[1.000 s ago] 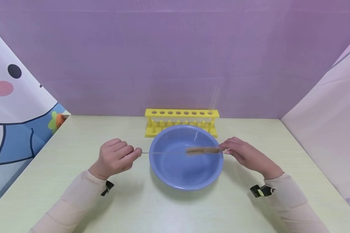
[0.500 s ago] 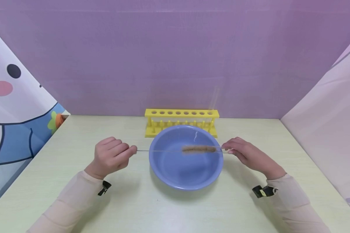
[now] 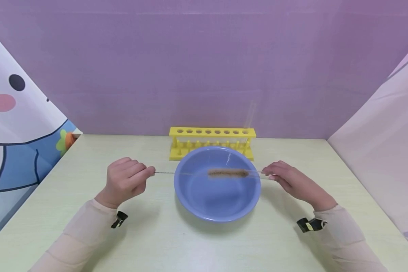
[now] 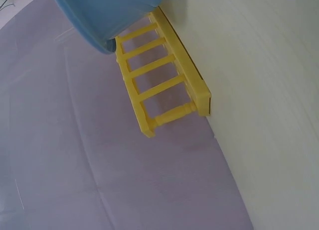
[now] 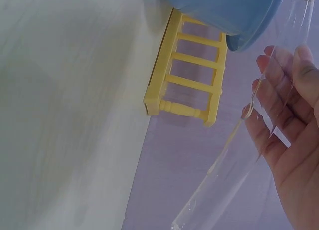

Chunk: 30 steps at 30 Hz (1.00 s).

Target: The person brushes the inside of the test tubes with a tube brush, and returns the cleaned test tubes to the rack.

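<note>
My left hand (image 3: 126, 182) grips the thin wire handle of a test tube brush (image 3: 227, 173), fingers curled round it. The brush lies level above the blue basin (image 3: 217, 206), its brown bristles blurred. On the right, my right hand (image 3: 295, 185) pinches a clear test tube (image 3: 256, 174) between thumb and fingers. The tube points left over the basin, and the bristles appear to be inside it; its left end is hard to make out. In the right wrist view the same tube (image 5: 224, 175) slants across the fingers, with droplets near its lower end.
Behind the basin stands a yellow test tube rack (image 3: 212, 132), partly hidden by the basin rim. A clear tube (image 3: 249, 115) stands in its rightmost hole. A purple backdrop (image 3: 204, 68) rises at the table's (image 3: 156, 241) rear edge, with printed cloth on both sides.
My left hand has moved left and slightly away, drawing the brush bristles leftward from my right fingers. My right hand has shifted a little to the right with the tube.
</note>
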Motion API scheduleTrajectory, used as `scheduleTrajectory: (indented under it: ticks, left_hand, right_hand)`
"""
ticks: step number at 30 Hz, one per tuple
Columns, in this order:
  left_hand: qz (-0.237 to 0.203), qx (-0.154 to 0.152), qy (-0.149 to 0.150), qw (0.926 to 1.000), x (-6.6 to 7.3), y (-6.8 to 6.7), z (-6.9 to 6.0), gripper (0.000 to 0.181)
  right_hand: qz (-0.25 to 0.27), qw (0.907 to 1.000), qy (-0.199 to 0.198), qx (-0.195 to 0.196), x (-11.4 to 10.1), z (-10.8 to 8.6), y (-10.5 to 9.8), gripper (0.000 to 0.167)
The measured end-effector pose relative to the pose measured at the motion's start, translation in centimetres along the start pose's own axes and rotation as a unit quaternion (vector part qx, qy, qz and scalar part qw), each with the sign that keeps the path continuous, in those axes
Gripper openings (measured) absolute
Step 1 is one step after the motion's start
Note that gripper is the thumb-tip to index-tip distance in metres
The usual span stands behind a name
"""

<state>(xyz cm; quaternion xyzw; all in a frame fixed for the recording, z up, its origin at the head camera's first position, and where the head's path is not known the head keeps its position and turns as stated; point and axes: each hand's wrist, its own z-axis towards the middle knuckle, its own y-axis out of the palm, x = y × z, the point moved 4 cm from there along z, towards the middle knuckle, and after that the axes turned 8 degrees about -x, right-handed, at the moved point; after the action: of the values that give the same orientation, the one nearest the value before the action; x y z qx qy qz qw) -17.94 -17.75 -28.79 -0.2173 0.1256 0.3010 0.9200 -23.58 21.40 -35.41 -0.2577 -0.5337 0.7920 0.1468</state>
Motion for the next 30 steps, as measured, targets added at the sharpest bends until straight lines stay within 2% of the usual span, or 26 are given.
scheduleTrajectory:
  ticks: [4, 8, 12, 15, 18, 24, 27, 29, 30]
  left_hand:
    - [-0.009, 0.005, -0.032, 0.9994, -0.6, -0.4, -0.4, 0.030]
    - [-0.012, -0.011, -0.060, 0.9981, -1.0, -0.6, -1.0, 0.030]
    - [0.001, -0.057, -0.080, 0.9952, -1.4, -0.3, -1.6, 0.031]
    - [0.010, -0.109, -0.095, 0.9894, -1.7, 0.1, -2.1, 0.031]
    - [0.011, -0.156, -0.109, 0.9816, -1.9, 0.7, -2.5, 0.030]
    - [-0.005, -0.214, -0.161, 0.9634, -1.9, 1.5, -3.0, 0.023]
    - [-0.016, -0.248, -0.195, 0.9489, -1.9, 1.9, -3.3, 0.019]
    - [-0.025, -0.275, -0.221, 0.9355, -1.9, 2.2, -3.5, 0.019]
    - [-0.029, -0.293, -0.235, 0.9265, -1.9, 2.3, -3.6, 0.018]
  right_hand:
    - [-0.003, 0.9999, -0.002, 0.015, 0.5, -0.3, 0.1, 0.035]
    - [-0.007, 0.9993, -0.005, 0.035, 0.7, -0.4, -0.2, 0.036]
    - [-0.004, 0.9979, -0.005, 0.064, 0.7, 0.2, -0.8, 0.036]
    - [0.009, 0.9963, 0.008, 0.085, 0.7, 0.9, -1.2, 0.034]
    - [0.025, 0.9941, 0.031, 0.101, 0.7, 1.7, -1.6, 0.030]
    - [0.041, 0.9854, 0.092, 0.138, 0.4, 3.7, -2.9, 0.024]
    - [0.056, 0.9786, 0.125, 0.154, 0.3, 4.7, -3.6, 0.022]
    - [0.084, 0.9726, 0.143, 0.163, 0.2, 5.5, -4.1, 0.023]
    - [0.099, 0.9696, 0.152, 0.165, 0.2, 5.9, -4.3, 0.024]
